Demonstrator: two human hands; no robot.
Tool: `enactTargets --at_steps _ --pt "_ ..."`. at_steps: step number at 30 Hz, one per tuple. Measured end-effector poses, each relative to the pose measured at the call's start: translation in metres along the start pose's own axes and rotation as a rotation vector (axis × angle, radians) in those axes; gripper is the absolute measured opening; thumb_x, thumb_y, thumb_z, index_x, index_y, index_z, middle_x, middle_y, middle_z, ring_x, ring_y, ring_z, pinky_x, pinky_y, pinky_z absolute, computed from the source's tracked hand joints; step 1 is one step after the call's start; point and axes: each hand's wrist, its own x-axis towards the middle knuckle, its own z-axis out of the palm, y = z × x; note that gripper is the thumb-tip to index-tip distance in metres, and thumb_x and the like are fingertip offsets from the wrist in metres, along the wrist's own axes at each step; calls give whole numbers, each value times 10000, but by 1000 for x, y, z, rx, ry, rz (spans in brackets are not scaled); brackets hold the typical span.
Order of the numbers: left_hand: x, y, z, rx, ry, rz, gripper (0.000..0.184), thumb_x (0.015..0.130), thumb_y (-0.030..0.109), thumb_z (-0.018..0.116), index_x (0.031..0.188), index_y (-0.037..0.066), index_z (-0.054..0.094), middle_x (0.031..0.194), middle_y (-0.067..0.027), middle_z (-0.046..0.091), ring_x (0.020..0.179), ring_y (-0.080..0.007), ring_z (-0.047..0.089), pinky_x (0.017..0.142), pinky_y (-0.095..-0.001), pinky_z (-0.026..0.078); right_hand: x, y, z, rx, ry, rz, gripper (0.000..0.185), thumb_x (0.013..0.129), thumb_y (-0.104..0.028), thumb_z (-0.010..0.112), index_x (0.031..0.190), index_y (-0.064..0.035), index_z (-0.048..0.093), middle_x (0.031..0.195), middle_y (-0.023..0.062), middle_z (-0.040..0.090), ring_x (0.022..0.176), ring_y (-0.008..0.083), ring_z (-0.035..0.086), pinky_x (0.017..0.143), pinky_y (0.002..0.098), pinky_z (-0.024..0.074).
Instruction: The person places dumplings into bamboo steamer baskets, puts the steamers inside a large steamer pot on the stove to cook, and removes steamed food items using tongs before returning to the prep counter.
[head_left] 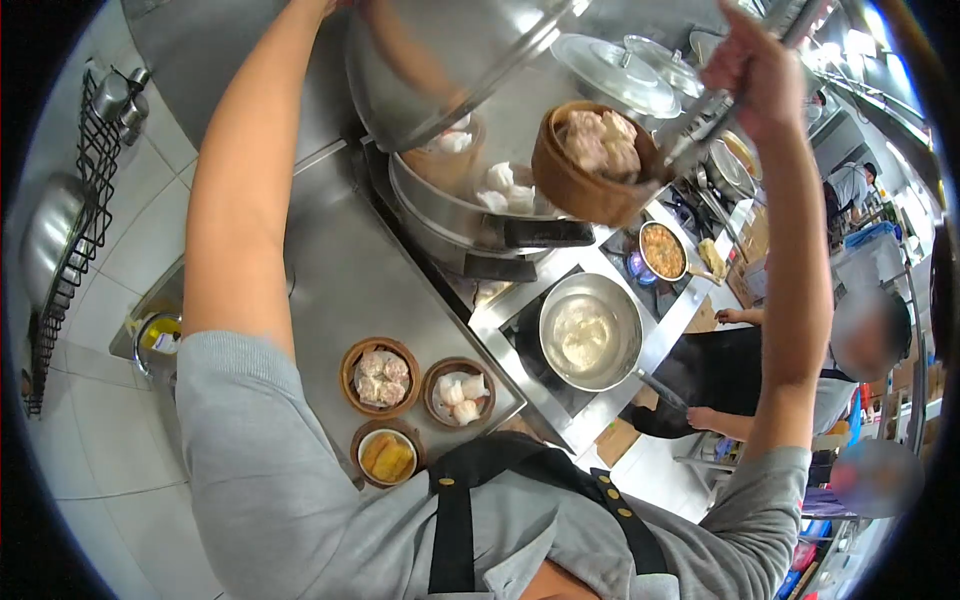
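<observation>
My right hand (757, 75) is closed around metal tongs (715, 120), which grip the rim of a bamboo steamer basket (575, 190) holding several dumplings. That basket is tilted over the edge of a large steamer pot (440, 215). A domed metal lid (440, 50) is raised and tilted above the pot, at the end of my left arm. Only a sliver of my left hand (330, 5) shows at the top edge; its fingers are hidden. Inside the pot are white dumplings (507, 190) and another basket (450, 165), partly behind the lid.
On the steel counter (340, 265) are baskets of meat dumplings (380, 378), white dumplings (460, 395) and yellow rolls (388, 457). A saucepan of liquid (588, 330) and a pan of red food (663, 250) sit on the stove. A co-worker (730, 375) stands at right.
</observation>
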Motion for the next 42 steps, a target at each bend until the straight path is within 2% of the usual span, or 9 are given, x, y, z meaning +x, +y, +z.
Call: enactTargets --at_steps 2,3,6,12,16,18,22,29,42 --pt "0 5 5 80 14 64 351 942 357 598 1034 46 733 879 -88 708 688 -184 608 571 -350 478 30 46 -3 -308 41 -264 331 920 -255 582 697 -17 641 575 88 605 512 180 591 535 303 471" --pt "-4 11 7 88 -10 8 342 952 341 580 1045 48 731 890 -89 710 688 -181 604 575 -349 473 56 85 -9 -297 -1 -305 287 886 -245 640 704 -23 640 577 84 605 498 162 568 506 292 450" --pt "-9 20 12 190 53 -2 341 957 337 572 1036 48 734 875 -86 707 686 -178 597 575 -354 468 72 157 7 -106 178 -117 314 808 -247 750 643 -14 619 517 77 573 439 142 515 461 281 408" --pt "-9 12 2 47 46 -50 384 955 375 571 1017 31 731 886 -75 698 690 -181 593 586 -351 468 48 242 3 -131 107 -44 253 832 -218 729 705 -19 635 596 66 626 528 127 557 537 271 425" --pt "-11 3 -10 5 38 -12 413 954 406 570 1011 30 732 906 -89 700 739 -188 620 625 -352 493 23 190 -8 219 -50 -37 136 858 -110 686 809 5 634 703 80 669 627 140 607 618 265 464" --pt "2 -9 -21 88 -25 -75 429 960 423 554 1063 40 718 960 -107 706 832 -212 656 691 -367 524 14 181 -17 48 -254 -75 182 885 -137 625 888 41 587 769 136 649 735 240 658 715 335 521" --pt "-16 2 -17 -48 21 -69 433 969 417 541 1133 47 693 1020 -110 702 874 -225 665 734 -375 535 -4 190 8 100 -436 -27 133 868 -93 641 851 26 585 740 135 642 705 240 650 681 329 521" --pt "-5 -10 -23 7 11 1 420 959 401 568 1106 31 701 1032 -105 700 890 -212 661 733 -354 533 -10 196 44 172 -192 180 337 841 -115 703 594 -56 481 499 63 454 424 186 461 438 334 375" --pt "-19 0 -18 30 63 -19 444 974 416 531 1128 33 693 1046 -129 696 902 -233 663 754 -368 534 101 167 -5 78 -17 26 235 810 -120 727 661 -7 585 537 89 542 432 202 515 448 328 420"
